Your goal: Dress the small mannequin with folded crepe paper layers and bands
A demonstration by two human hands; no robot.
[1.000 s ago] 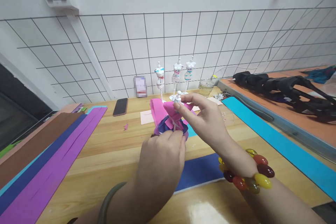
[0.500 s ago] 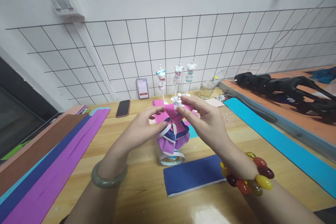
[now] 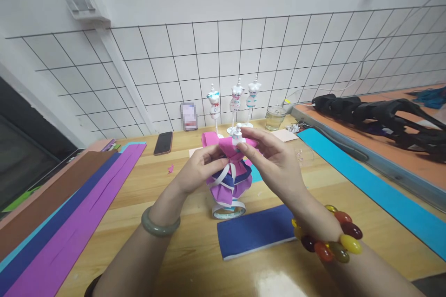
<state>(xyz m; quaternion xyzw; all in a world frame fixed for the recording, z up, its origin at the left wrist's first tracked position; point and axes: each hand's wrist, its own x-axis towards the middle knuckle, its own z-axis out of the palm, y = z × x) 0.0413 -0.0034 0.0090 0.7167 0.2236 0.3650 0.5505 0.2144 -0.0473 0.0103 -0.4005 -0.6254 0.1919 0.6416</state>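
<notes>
A small white dress form [image 3: 237, 136] stands upright, wearing a doll dress [image 3: 228, 146] with a pink top, a navy layer and a purple ruffled skirt. White ribbon crosses its waist. My left hand [image 3: 200, 167] pinches the dress at its left side, thumb in front and fingertips partly hidden. On the other side, my right hand [image 3: 275, 155] grips the pink top near the neck between thumb and fingers. Below the skirt, a roll of tape [image 3: 229, 211] lies around the foot of the form. A folded navy cloth piece [image 3: 256, 232] lies in front.
Three bare dress forms [image 3: 235, 100] stand at the back beside a glass [image 3: 275, 118]. Two phones, one flat [image 3: 163, 143], are left of them. Coloured strips [image 3: 101, 190] lie left, a blue strip [image 3: 369, 185] right. Black gear [image 3: 379, 118] rests on the orange surface.
My left hand has moved right and closed its fingers on the dress. A pink scrap on the table has come into sight beside it. My right hand has barely moved.
</notes>
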